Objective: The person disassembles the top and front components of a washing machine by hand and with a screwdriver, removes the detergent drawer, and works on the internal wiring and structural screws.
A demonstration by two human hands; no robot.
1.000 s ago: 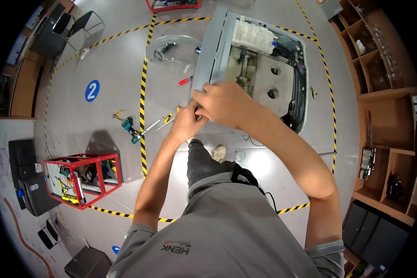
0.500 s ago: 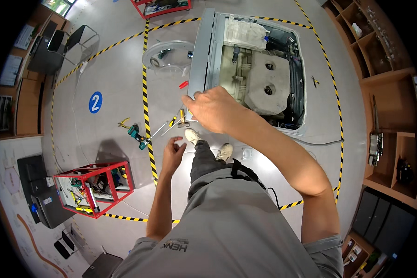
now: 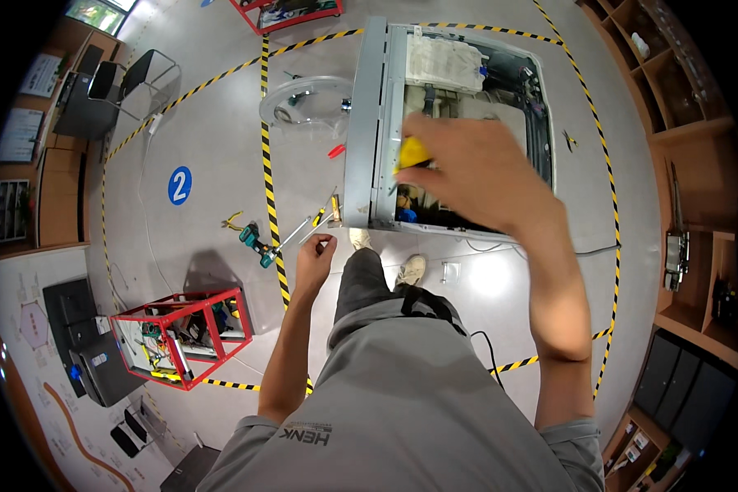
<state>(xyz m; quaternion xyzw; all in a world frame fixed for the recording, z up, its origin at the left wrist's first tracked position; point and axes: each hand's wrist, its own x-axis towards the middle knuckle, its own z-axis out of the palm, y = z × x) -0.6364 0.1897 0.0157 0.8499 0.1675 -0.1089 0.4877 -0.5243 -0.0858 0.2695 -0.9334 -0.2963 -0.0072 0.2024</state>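
A washing machine (image 3: 375, 123) with its inner parts exposed stands before me. Over its open side, near the grey edge panel, my right hand (image 3: 476, 168) is closed around a yellow-handled tool (image 3: 414, 153); its exact kind is hidden by the fingers. That hand and forearm cover part of the pale counterweight (image 3: 504, 113). Lower and to the left, my left hand (image 3: 315, 256) hangs above the floor with curled fingers, and nothing shows in it. Beyond it lie a long screwdriver (image 3: 293, 235) and a hammer (image 3: 336, 209).
A round clear door (image 3: 307, 100) lies left of the machine. On the floor are a green cordless drill (image 3: 258, 244), yellow pliers (image 3: 233, 221) and other pliers (image 3: 569, 140) at right. A red-framed tool cart (image 3: 184, 336) stands at lower left. Wooden shelves (image 3: 689, 156) line the right.
My right hand has moved right, over the machine's open side, and the yellow-handled tool now shows in it. The left hand's fingers have curled in. The view has shifted slightly.
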